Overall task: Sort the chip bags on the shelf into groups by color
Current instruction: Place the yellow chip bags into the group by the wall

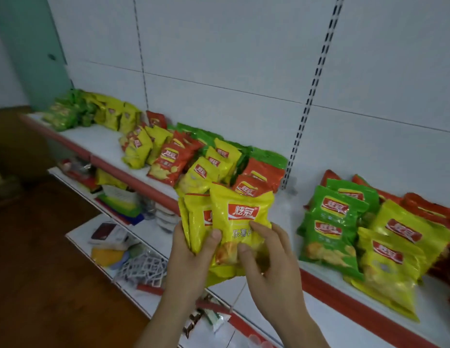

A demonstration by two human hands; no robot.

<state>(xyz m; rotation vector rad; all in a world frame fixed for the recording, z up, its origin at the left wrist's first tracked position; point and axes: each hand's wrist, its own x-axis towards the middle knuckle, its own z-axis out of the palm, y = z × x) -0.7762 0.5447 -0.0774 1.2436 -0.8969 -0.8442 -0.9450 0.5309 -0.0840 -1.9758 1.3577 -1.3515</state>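
The yellow chip bags (240, 223) are held in front of the shelf (317, 277), above its red edge. The left hand (191, 252) grips them with curled fingers, and the right hand (269, 249) pinches the front bag. On the shelf, mixed bags (193, 156) lie behind them.

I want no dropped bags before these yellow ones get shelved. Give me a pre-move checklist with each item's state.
1. Left hand grips the held yellow bags: ok.
2. Right hand fingers on the front bag: ok.
3. Held bags all one color: ok, those visible are yellow.
4. Yellow group on the shelf to join: ok, yellow bags at far left.
5. Middle pile sorted: not ok, colors mixed.
6. Number of bags held: cannot tell.
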